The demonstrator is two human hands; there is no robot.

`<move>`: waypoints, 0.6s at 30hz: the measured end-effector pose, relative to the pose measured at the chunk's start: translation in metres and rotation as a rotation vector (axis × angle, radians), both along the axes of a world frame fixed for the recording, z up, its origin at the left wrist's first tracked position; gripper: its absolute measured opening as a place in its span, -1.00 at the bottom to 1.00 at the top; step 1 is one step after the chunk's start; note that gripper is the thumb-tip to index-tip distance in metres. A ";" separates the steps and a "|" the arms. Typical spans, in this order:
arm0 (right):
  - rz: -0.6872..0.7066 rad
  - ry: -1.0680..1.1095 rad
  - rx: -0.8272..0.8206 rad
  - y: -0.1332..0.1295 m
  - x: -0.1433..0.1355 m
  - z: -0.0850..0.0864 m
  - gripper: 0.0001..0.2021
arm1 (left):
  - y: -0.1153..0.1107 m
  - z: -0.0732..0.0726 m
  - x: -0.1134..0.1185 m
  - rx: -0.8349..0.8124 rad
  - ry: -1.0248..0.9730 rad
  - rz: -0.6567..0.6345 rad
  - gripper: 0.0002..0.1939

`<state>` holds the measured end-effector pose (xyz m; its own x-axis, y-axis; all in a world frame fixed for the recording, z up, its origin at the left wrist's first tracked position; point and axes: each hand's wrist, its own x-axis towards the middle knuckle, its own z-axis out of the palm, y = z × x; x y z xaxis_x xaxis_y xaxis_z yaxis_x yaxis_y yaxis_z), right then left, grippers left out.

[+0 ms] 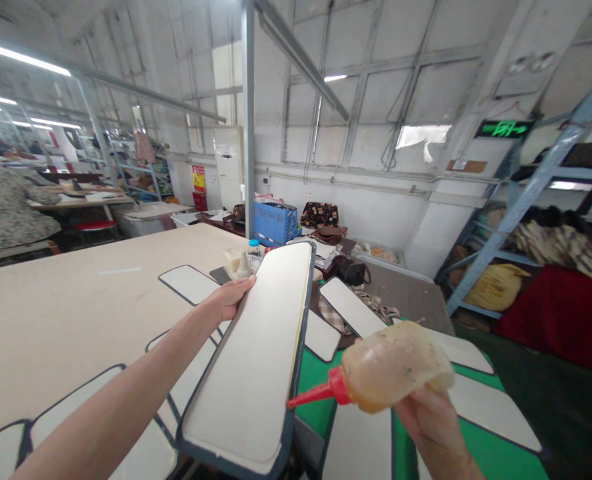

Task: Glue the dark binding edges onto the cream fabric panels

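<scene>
My left hand (235,296) grips the left edge of a long white panel (253,360) with rounded corners and a dark blue border. The panel is held up at a tilt in front of me. In my right hand (429,417) is a squeeze glue bottle (396,367), cloudy and yellowish, with a red nozzle pointing left. The nozzle tip is at the panel's right border, near its lower part. A yellowish line runs along that border higher up. Most of my right-hand fingers are hidden behind the bottle.
Similar panels lie on the cream table (101,300) at left and on a green surface (491,440) at right. Behind stand a blue crate (276,223), a blue-capped jar (254,250) and a metal post (249,133). A shelf rack (516,193) rises at right. Another person (11,207) sits far left.
</scene>
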<state>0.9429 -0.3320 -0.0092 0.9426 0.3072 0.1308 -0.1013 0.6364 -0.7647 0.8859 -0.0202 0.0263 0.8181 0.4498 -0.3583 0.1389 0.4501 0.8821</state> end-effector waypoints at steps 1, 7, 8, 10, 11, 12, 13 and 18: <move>0.002 0.004 0.000 -0.001 0.000 -0.001 -0.42 | 0.001 0.000 0.001 0.000 0.004 0.000 -0.83; 0.015 -0.023 0.023 -0.006 0.005 -0.018 -0.35 | 0.007 -0.001 0.003 0.005 0.029 0.022 -0.77; 0.030 -0.038 0.030 -0.007 0.006 -0.021 -0.35 | 0.009 -0.001 0.002 0.004 0.028 0.030 -0.78; 0.063 -0.068 0.039 -0.008 0.008 -0.028 -0.36 | 0.012 -0.003 0.001 0.002 0.023 0.046 -0.78; 0.070 -0.078 0.039 -0.008 0.008 -0.030 -0.37 | 0.014 -0.004 0.001 0.000 0.019 0.055 -0.78; 0.067 -0.087 0.038 -0.008 0.009 -0.032 -0.38 | 0.016 -0.005 0.000 -0.003 0.015 0.067 -0.78; 0.059 -0.093 0.036 -0.008 0.009 -0.034 -0.39 | 0.018 -0.007 0.000 -0.005 0.011 0.080 -0.77; -0.017 -0.109 0.012 -0.008 0.006 -0.031 -0.42 | 0.033 -0.017 -0.001 -0.034 -0.036 0.131 -0.73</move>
